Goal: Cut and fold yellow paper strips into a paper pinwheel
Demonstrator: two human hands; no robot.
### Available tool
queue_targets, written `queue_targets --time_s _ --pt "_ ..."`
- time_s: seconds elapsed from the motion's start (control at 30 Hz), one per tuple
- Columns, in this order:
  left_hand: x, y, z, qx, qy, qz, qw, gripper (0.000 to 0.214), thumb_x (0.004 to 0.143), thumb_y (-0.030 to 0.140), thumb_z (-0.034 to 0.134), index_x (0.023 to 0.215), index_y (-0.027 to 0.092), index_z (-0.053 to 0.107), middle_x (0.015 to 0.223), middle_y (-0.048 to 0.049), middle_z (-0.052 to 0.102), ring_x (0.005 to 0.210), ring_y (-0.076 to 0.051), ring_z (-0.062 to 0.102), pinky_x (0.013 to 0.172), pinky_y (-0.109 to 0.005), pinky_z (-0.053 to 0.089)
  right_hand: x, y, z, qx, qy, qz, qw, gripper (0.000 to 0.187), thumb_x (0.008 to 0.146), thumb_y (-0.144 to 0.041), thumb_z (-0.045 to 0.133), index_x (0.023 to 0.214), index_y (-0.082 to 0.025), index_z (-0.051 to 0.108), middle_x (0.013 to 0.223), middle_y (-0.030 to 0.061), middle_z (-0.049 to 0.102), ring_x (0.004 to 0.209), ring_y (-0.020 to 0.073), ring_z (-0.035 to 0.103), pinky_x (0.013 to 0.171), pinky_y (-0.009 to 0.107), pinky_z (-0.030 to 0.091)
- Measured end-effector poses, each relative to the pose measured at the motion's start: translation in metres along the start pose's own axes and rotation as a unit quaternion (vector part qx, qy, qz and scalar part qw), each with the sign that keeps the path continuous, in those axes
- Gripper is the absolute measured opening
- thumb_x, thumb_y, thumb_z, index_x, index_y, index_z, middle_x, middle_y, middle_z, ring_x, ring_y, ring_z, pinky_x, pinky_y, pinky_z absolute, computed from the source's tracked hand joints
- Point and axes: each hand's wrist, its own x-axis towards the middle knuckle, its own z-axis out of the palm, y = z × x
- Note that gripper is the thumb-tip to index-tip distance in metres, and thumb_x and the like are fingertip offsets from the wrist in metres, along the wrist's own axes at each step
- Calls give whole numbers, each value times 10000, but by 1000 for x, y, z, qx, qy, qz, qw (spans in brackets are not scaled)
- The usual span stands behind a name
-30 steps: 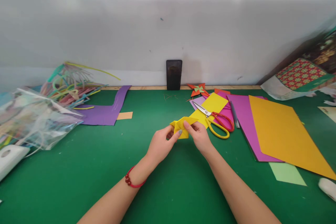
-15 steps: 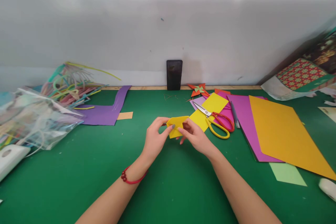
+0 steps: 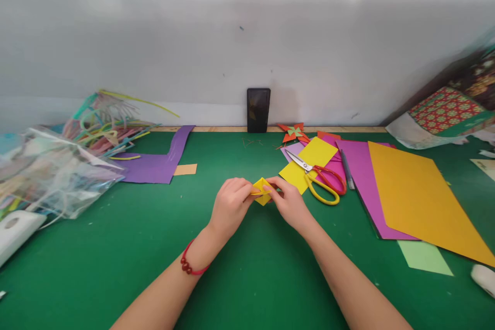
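Observation:
Between my hands is a small piece of folded yellow paper [image 3: 263,185], its top layer raised into a point with another corner hanging below. My left hand [image 3: 231,200] grips its left side, fingers curled and partly hiding it. On the other side, my right hand [image 3: 288,201] pinches the paper between thumb and fingers. Just beyond my right hand lie scissors [image 3: 325,186] with one red and one yellow handle, blades pointing up and left. They rest on a flat yellow sheet [image 3: 319,150].
A black phone [image 3: 258,110] leans on the wall. An orange and green paper star [image 3: 294,132], a pen [image 3: 347,168], magenta sheets [image 3: 358,180] and a golden-yellow sheet [image 3: 421,201] lie to the right. Purple paper [image 3: 152,167] and a clear bag [image 3: 77,185] with pipe cleaners lie left.
The yellow paper was held flatter and wider; now it is folded smaller, with a raised point. My left hand has turned over it and both hands have closed in.

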Motion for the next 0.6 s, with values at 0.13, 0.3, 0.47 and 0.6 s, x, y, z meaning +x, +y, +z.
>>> queue_targets --time_s 0.13,0.3,0.47,0.6 --pt "-2 1 -1 16 25 103 994 158 874 121 461 789 163 588 703 -21 623 705 -137 574 709 -283 457 -3 -3 3 -11 35 53 998 258 805 -406 490 841 -173 594 762 41 610 656 170 562 500 258 468" --pt "-3 -1 -1 49 28 175 983 109 856 91 482 837 149 573 712 -24 638 713 -138 590 759 -302 466 -3 -3 3 -60 51 13 997 203 814 -335 477 799 -169 593 752 39 636 686 170 574 634 281 449" --pt "-1 2 -4 92 39 216 971 152 871 81 440 841 152 571 675 -14 640 679 -131 604 758 -293 477 -2 -4 5 -81 59 7 995 179 820 -299 469 800 -172 594 746 36 639 684 170 578 647 280 438" --pt "1 3 -8 117 46 249 960 157 863 66 442 848 150 574 679 -11 647 680 -133 608 765 -296 478 -3 -2 7 -81 65 12 995 165 819 -286 481 794 -174 599 716 28 622 657 163 570 624 273 440"
